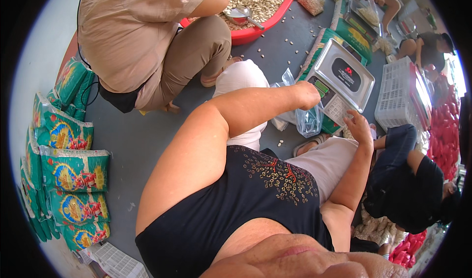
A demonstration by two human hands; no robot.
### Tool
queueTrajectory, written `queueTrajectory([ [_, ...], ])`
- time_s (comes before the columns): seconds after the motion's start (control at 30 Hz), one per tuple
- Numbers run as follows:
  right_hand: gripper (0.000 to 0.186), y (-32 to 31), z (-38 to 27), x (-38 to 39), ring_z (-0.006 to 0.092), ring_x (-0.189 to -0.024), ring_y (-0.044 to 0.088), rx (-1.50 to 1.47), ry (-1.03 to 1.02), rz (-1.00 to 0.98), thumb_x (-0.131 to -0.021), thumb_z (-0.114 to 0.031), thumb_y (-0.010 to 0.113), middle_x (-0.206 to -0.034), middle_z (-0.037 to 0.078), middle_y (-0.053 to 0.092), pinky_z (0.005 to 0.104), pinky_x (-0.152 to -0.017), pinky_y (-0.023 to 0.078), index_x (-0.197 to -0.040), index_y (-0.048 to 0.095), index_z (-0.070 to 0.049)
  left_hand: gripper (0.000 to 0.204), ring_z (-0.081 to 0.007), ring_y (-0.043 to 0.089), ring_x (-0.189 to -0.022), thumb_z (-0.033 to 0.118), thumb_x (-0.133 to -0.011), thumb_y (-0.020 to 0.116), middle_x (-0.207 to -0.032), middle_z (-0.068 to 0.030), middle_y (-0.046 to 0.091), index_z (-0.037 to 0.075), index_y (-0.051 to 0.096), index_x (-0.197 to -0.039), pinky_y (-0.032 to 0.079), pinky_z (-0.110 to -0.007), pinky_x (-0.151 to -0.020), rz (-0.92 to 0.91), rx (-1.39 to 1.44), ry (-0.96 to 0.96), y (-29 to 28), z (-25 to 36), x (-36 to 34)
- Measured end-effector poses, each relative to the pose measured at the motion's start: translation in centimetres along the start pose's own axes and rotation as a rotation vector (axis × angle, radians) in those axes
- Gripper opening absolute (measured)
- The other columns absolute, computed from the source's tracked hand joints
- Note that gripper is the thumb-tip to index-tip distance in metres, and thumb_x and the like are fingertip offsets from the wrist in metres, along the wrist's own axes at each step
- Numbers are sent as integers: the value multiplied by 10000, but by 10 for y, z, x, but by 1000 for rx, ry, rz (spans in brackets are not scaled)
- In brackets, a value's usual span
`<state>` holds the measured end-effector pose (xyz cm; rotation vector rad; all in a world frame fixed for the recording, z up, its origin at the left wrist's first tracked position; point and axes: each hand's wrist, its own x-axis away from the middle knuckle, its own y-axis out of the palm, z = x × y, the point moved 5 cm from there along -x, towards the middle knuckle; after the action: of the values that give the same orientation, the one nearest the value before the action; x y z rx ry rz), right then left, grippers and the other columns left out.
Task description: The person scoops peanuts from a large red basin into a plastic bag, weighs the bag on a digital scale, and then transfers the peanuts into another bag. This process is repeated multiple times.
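Observation:
My left hand (309, 95) is closed at the top of a clear blue-tinted plastic bag (309, 123), beside a digital scale's green display. The scale (334, 110) has a steel pan (363, 84) with nothing on it and rests on green sacks (305, 64). My right hand (359, 126) is raised just right of the keypad, fingers loosely bent and apart, holding nothing visible. More crumpled clear plastic (282, 118) lies left of the bag, partly behind my left forearm.
A crouching person (142, 32) is beside a red tub (271, 20) of pale seeds with a metal scoop. Sacks (73, 170) are piled at left. A white crate (393, 96) stands right. Several other people (408, 179) work along the right, near red bags (445, 125).

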<state>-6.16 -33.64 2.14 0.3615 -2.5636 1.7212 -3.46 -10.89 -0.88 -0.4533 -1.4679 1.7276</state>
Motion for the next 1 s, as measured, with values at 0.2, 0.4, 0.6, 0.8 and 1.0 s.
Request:
queueTrajectory([
  [0.2,379,-2,-9,-1,344,-723,605,13,39,-23,-789,-225,677,-721,188,598,418,-698,472,-1107,619,-28,200,-307,685,-861,22,-664,630,-872,-145,704,48,728,-836,545,-419,-694,-20,1,-9,2,-1,0],
  [0.4,378,1,-8,-1,359,-753,620,39,-1,-20,-788,-237,684,-751,202,624,427,-709,476,-1103,624,-36,190,-324,677,-871,35,-697,606,-888,-165,695,38,720,-848,540,-418,-730,-35,-26,4,4,1,-1],
  [0.6,384,3,-1,-7,382,-864,638,61,20,-77,-802,-261,665,-869,228,663,429,-769,489,-1111,626,-37,210,-320,677,-898,17,-691,610,-922,-166,696,44,726,-864,540,-413,-736,-33,-17,9,9,0,-7],
  [0.8,397,-11,4,-11,372,-953,632,30,40,-90,-822,-269,652,-969,233,667,415,-841,485,-1130,623,-20,213,-319,673,-914,-12,-686,611,-942,-168,692,24,721,-864,539,-395,-737,-101,-26,13,11,8,-13],
  [1.0,393,-40,1,-38,352,-950,642,77,7,-103,-833,-262,656,-1010,239,661,403,-848,492,-1150,623,-34,156,-351,653,-903,134,-767,660,-923,-186,678,25,710,-868,526,-421,-745,-144,-27,33,18,11,-19],
])
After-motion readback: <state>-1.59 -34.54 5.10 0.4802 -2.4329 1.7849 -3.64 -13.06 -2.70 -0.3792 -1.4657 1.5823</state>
